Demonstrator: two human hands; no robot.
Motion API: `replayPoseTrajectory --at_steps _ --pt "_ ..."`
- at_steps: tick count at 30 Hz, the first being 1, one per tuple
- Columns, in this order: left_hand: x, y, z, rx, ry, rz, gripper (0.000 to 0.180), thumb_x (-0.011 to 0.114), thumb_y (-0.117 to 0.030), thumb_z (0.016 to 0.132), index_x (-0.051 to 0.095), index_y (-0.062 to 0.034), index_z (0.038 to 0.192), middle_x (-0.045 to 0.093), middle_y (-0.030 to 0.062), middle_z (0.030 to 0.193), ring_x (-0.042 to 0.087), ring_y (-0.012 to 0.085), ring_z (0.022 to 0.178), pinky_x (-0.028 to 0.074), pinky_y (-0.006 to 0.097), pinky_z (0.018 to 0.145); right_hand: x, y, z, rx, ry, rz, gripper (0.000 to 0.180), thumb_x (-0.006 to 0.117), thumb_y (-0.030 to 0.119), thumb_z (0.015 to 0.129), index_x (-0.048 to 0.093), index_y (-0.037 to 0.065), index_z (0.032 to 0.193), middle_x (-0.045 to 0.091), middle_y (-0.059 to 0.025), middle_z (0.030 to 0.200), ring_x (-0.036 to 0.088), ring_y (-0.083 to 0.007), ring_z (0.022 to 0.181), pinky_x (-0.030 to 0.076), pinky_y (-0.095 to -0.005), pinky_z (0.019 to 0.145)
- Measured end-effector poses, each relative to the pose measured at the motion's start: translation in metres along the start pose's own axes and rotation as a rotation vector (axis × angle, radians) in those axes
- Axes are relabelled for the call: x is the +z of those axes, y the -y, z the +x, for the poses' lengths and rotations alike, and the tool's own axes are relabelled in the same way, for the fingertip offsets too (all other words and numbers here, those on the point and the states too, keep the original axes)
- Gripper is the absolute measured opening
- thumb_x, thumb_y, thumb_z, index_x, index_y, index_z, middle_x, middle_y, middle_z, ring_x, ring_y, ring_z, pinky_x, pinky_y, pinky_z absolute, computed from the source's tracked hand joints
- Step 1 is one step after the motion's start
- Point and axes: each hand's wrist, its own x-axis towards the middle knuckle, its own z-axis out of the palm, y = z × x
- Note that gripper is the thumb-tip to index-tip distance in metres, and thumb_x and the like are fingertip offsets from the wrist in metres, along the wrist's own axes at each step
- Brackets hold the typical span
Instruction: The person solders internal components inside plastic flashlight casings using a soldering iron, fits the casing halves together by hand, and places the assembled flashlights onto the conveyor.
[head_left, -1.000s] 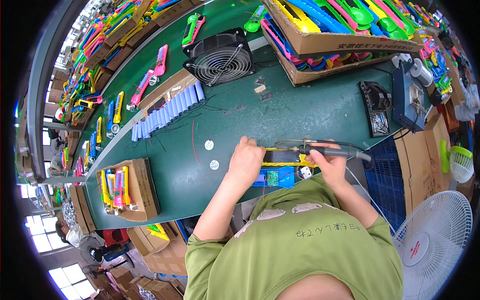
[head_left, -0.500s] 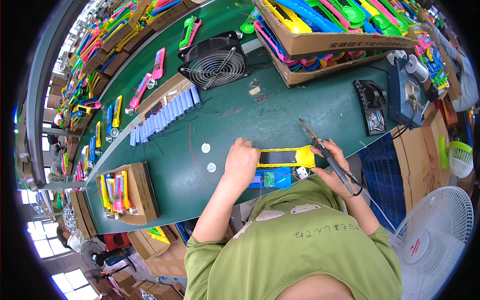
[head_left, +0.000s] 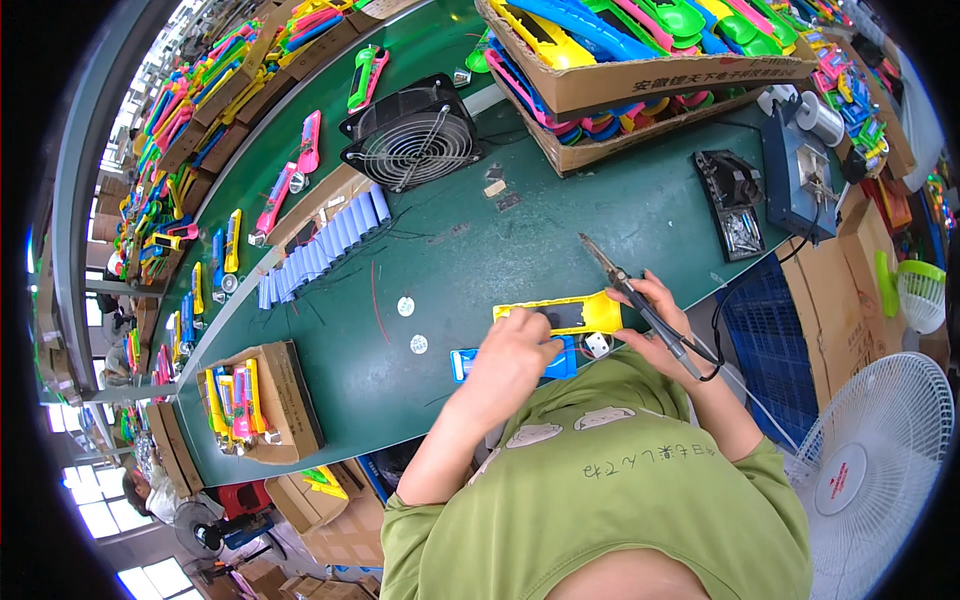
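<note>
My right hand point(head_left: 655, 330) is closed around a soldering iron point(head_left: 652, 318), whose bare tip points up and away to the left. That hand's fingers also touch the right end of a yellow plastic casing point(head_left: 603, 312) with a dark panel in it. My left hand point(head_left: 512, 362) is bent over the casing's near side, fingers drawn together; what they pinch, if anything, is hidden. Beneath that hand lies a blue casing half point(head_left: 463, 364), its middle covered. A small white block point(head_left: 597, 345) sits at its right end, close to my shirt.
Purple-wrapped cylindrical cells point(head_left: 330, 240) stand in a row at left, near a black fan point(head_left: 415, 145). Cartons of coloured casings point(head_left: 690, 85) rise at the back right. A blue soldering station point(head_left: 800, 180) and black stand point(head_left: 735, 205) are at right; a small carton point(head_left: 290, 400) stands front left.
My left hand has moved from the yellow casing's left end rightward and nearer, now covering the middle of the blue half. The right hand keeps the soldering iron.
</note>
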Motion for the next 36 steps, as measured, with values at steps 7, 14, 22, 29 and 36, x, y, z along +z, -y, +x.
replayPoseTrajectory --at_steps 7,14,22,29,36 --pt "0.036 0.007 -0.014 -0.077 -0.299 -0.174 0.013 0.059 -0.003 0.066 0.062 -0.0031 0.079 0.055 0.0074 0.075 0.054 0.0241 0.074 0.045 0.034 0.067 0.003 -0.004 0.006 -0.017 0.012 0.041 0.056 0.069 0.008 0.071 0.039 0.004 0.118 0.058 -0.0080 0.114 0.055 -0.0273 0.104 0.029 -0.0433 0.104" --pt "0.043 0.007 0.003 -0.291 -0.380 -0.036 0.006 0.062 -0.002 0.070 0.063 -0.0034 0.076 0.058 0.0091 0.072 0.058 0.0268 0.069 0.046 0.035 0.062 0.015 -0.003 0.024 -0.102 0.137 0.009 0.056 0.069 0.008 0.070 0.041 0.006 0.118 0.059 -0.0123 0.105 0.054 -0.0352 0.101 0.038 -0.0425 0.097" --pt "0.041 0.016 0.008 -0.459 -0.244 0.013 0.004 0.061 -0.007 0.070 0.064 -0.0053 0.072 0.060 0.0118 0.071 0.060 0.0283 0.063 0.048 0.037 0.057 -0.014 0.011 0.024 -0.139 -0.171 0.005 0.027 0.071 0.006 0.070 0.060 0.000 0.093 0.064 -0.0117 0.081 0.063 -0.0221 0.072 0.049 -0.0370 0.078" --pt "0.040 0.020 0.013 -0.439 -0.201 0.024 0.004 0.059 -0.006 0.069 0.063 -0.0058 0.071 0.060 0.0117 0.070 0.059 0.0287 0.061 0.048 0.037 0.057 0.001 -0.003 0.021 0.482 -0.137 0.687 0.016 0.063 0.000 0.076 0.058 -0.007 0.089 0.060 -0.0091 0.078 0.060 -0.0125 0.065 0.051 -0.0230 0.058" --pt "0.037 0.021 0.013 -0.427 -0.174 0.013 0.004 0.059 -0.006 0.069 0.063 -0.0056 0.071 0.059 0.0120 0.069 0.059 0.0291 0.061 0.048 0.037 0.057 0.013 -0.011 0.018 0.492 -0.137 0.656 0.016 0.063 -0.001 0.075 0.057 -0.007 0.089 0.060 -0.0095 0.077 0.061 -0.0129 0.065 0.051 -0.0240 0.059"
